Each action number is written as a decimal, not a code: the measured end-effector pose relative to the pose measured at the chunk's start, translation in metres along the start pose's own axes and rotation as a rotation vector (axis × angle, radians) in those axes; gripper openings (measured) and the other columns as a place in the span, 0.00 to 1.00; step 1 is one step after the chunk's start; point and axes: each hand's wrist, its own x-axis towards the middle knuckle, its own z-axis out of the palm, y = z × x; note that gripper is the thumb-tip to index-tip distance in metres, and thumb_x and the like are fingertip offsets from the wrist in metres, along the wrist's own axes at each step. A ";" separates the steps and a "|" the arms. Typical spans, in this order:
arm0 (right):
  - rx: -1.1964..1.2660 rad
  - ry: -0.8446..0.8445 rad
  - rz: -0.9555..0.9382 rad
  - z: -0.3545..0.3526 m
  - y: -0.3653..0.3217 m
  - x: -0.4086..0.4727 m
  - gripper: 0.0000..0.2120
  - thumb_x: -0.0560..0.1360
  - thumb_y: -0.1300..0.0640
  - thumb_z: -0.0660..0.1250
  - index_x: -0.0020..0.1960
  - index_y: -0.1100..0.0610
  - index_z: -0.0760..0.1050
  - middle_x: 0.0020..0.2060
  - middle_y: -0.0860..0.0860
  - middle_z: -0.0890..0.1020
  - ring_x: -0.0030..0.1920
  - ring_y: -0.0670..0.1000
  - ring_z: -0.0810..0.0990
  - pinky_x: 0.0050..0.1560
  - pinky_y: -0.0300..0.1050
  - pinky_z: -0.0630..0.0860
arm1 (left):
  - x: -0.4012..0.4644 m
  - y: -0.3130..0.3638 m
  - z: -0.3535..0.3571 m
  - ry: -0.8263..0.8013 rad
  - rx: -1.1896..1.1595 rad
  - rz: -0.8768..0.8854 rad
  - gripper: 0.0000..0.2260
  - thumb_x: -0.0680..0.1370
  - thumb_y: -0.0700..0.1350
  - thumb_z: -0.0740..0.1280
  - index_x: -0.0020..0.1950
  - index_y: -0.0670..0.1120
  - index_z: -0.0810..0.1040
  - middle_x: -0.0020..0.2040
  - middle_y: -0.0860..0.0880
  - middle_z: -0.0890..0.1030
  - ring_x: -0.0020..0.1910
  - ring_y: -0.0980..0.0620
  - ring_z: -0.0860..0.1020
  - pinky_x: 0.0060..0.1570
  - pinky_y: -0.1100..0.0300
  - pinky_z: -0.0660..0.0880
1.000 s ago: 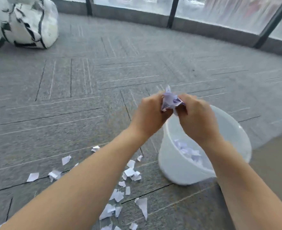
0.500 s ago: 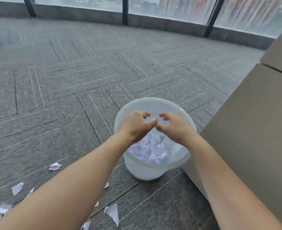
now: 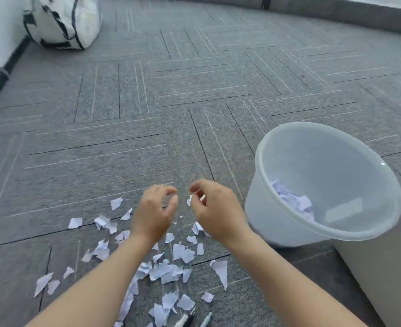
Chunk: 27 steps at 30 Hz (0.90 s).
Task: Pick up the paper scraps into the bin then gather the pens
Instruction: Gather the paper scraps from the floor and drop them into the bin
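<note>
Several torn white paper scraps (image 3: 164,272) lie scattered on the grey carpet below and left of my hands. The white plastic bin (image 3: 258,159) stands to the right, tilted toward me, with more scraps (image 3: 294,201) inside. My left hand (image 3: 153,212) and my right hand (image 3: 215,208) hover side by side above the scattered scraps, fingers curled and apart, holding nothing that I can make out. A tiny white scrap (image 3: 189,199) shows by my right fingertips. The tips of two pens (image 3: 183,322) poke in at the bottom edge, one of them (image 3: 205,320) white.
A beige box or cabinet (image 3: 383,267) stands at the right, touching the bin. A white bag with black straps (image 3: 62,20) sits at the far left by the wall. Grey carpet tiles (image 3: 194,90) stretch ahead to a low ledge.
My hands held a bundle of scraps, let it go over the bin, and have now swung back left above the scraps on the floor, empty.
</note>
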 end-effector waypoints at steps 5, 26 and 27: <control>-0.274 -0.280 0.295 0.103 0.099 -0.024 0.29 0.76 0.40 0.59 0.74 0.47 0.58 0.74 0.55 0.61 0.73 0.59 0.58 0.70 0.56 0.63 | -0.117 -0.113 0.003 -0.113 0.385 -0.351 0.32 0.72 0.66 0.60 0.72 0.52 0.62 0.74 0.47 0.62 0.72 0.46 0.59 0.69 0.46 0.60; -0.578 -0.579 -0.485 0.193 0.087 -0.040 0.52 0.64 0.21 0.53 0.77 0.43 0.34 0.76 0.56 0.34 0.75 0.61 0.31 0.75 0.57 0.36 | -0.140 -0.147 0.022 -0.074 0.539 -0.408 0.48 0.67 0.75 0.55 0.75 0.53 0.35 0.77 0.44 0.38 0.76 0.46 0.38 0.73 0.45 0.38; -0.573 -0.582 -0.486 0.197 0.084 -0.033 0.51 0.65 0.21 0.53 0.77 0.43 0.34 0.77 0.57 0.35 0.75 0.61 0.32 0.75 0.58 0.38 | -0.133 -0.151 0.019 -0.062 0.550 -0.438 0.48 0.67 0.75 0.56 0.75 0.54 0.34 0.77 0.44 0.38 0.76 0.45 0.38 0.73 0.44 0.38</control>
